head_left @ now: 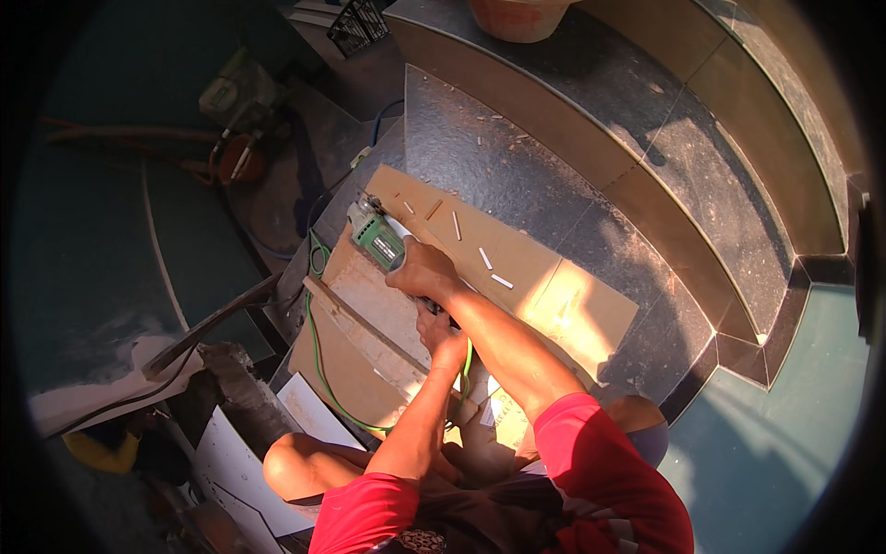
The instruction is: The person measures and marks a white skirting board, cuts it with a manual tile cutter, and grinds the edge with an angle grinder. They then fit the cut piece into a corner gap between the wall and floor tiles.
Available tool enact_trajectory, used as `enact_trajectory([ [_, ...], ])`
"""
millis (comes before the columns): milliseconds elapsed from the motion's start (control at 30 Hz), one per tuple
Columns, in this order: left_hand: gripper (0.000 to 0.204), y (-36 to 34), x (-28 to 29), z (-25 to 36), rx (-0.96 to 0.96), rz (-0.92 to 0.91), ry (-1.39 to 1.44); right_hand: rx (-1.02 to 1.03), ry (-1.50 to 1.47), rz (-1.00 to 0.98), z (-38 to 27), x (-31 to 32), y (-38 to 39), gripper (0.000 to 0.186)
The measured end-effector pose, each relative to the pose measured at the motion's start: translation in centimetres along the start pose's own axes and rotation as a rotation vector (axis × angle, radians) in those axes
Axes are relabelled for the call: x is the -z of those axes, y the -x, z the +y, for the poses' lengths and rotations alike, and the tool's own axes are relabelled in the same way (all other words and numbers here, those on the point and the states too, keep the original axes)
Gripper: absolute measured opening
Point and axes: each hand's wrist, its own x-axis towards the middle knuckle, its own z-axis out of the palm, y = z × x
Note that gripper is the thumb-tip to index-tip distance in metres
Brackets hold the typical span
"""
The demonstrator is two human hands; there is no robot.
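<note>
A green angle grinder [377, 238] lies in both my hands, its metal head pointing away to the far left. My right hand [425, 270] is wrapped round its front body. Closer to me, my left hand [441, 334] grips the rear end. A white strip [399, 228] shows right beside the grinder's body, partly hidden by it and my right hand. Beneath is a brown board [591, 309] with several thin white offcuts [486, 258] scattered on its right half. A long wooden batten [365, 325] lies left of my left hand. The green cord [318, 346] loops along the left.
Dark tiled steps [637, 185] rise at the right, with a reddish bucket [521, 20] on one. White sheets [235, 462] lie at the lower left, near another person's yellow sleeve [101, 452]. A machine [240, 92] and an orange container [240, 159] stand at the far left.
</note>
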Motion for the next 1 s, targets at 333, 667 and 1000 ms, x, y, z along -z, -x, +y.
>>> enact_trajectory([
  [333,0.061,-0.1,-0.2,-0.1,-0.104,0.038,-0.031,0.051,0.026,0.087,1.1,-0.8,-0.1,0.065],
  [667,0.071,-0.1,-0.1,-0.7,-0.194,0.039,-0.076,0.052,0.047,0.099,0.7,-0.5,0.5,0.062],
  [1000,0.071,-3.8,4.5,-5.2,-0.464,0.265,-0.042,0.019,0.062,0.087,1.1,-0.9,-0.1,0.063],
])
